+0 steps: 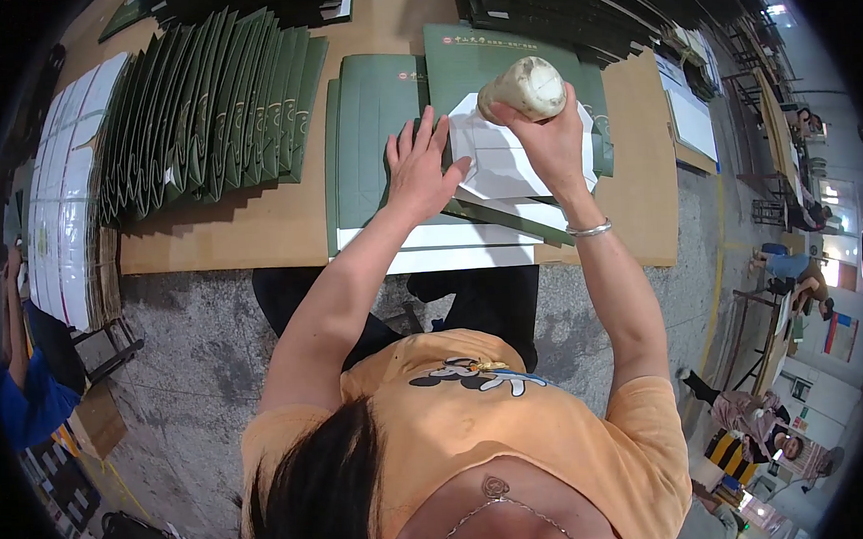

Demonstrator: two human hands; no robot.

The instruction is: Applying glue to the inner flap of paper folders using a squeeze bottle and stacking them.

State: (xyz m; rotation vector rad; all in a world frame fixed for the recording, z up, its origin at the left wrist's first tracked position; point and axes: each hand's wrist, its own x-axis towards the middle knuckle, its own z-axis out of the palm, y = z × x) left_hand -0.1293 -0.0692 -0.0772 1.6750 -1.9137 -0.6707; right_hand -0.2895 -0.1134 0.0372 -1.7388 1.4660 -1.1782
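Note:
My right hand is wrapped round a stained whitish bottle, whose rounded end faces up toward me; its other end is hidden. Under it lies a white folded paper panel on a green paper bag with gold print. My left hand rests with fingers spread on a flat green paper bag just left of the white panel, its thumb reaching the panel's edge. White paper edges stick out from the stack toward me.
A row of folded green bags stands at the left of the brown table, beside a strapped white stack. Dark bags pile along the far edge. White sheets lie at the right. Other people are at the far right.

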